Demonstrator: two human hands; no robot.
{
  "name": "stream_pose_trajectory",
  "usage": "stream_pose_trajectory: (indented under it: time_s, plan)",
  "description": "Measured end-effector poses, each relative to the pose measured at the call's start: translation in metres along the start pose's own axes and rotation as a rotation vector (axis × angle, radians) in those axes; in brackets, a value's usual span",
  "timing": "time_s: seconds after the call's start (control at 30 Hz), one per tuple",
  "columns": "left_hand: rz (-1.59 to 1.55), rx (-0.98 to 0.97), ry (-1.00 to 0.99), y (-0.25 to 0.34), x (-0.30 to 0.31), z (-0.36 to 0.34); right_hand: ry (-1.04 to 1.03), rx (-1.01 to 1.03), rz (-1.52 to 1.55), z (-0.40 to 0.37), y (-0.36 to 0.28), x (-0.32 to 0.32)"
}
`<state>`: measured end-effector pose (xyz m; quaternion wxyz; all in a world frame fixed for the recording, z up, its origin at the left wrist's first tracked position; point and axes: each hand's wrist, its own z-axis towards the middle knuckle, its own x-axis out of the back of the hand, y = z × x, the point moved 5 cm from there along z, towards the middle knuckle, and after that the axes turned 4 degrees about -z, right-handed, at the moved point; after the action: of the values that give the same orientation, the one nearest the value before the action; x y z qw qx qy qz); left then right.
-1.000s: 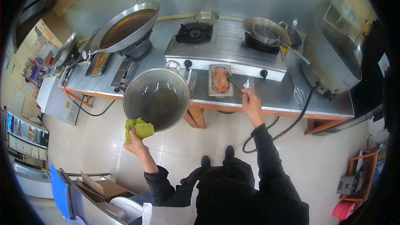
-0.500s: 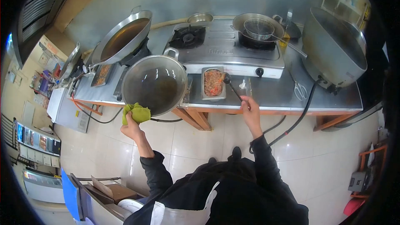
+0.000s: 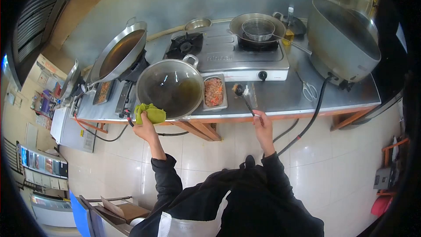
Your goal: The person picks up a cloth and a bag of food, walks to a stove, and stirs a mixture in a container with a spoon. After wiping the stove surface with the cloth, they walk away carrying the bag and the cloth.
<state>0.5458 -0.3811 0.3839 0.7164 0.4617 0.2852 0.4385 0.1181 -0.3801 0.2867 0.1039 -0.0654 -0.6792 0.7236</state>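
Observation:
With my left hand (image 3: pixel 145 130) I grip a folded green cloth (image 3: pixel 151 113) against the near-left rim of a large metal wok (image 3: pixel 151 81). Any handle under the cloth is hidden. Dark, oily liquid pools in the wok, whose far loop handle points toward the stove. My right hand (image 3: pixel 263 129) is closed around the handle of a ladle (image 3: pixel 248 106), its dark head over the counter. Between wok and ladle is a rectangular metal tray (image 3: pixel 226 101) of chopped reddish-brown food (image 3: pixel 214 91).
Behind stands a two-burner gas stove (image 3: pixel 223 68) with a wire strainer (image 3: pixel 258 29) over a pan. Scissors (image 3: pixel 309 91) and a large pot (image 3: pixel 340 44) are at right. Another wok (image 3: pixel 125 52) with brown liquid stands left. A black hose (image 3: pixel 322 105) hangs over the counter edge.
The wok has come right, closer to the food tray. The ladle has moved away from the tray's edge toward the right. The whole view has shifted slightly.

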Motion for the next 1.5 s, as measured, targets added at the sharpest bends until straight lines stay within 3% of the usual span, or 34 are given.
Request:
stream_pose_trajectory:
  time_s: [0.43, 1.13, 1.23, 1.5]
  plan:
    - [0.221, -0.13, -0.07, 0.051, -0.035, -0.023, 0.037, -0.028, 0.031, -0.016, 0.007, 0.017]
    - [0.349, -0.248, -0.071, 0.06, -0.042, -0.018, 0.037, -0.094, 0.056, -0.029, -0.009, 0.039]
    - [0.371, -0.191, -0.068, 0.055, -0.04, -0.017, 0.034, -0.086, 0.052, -0.031, -0.007, 0.04]
    - [-0.008, 0.11, 0.008, -0.005, -0.019, -0.005, 0.016, -0.088, 0.106, -0.034, 0.002, 0.039]
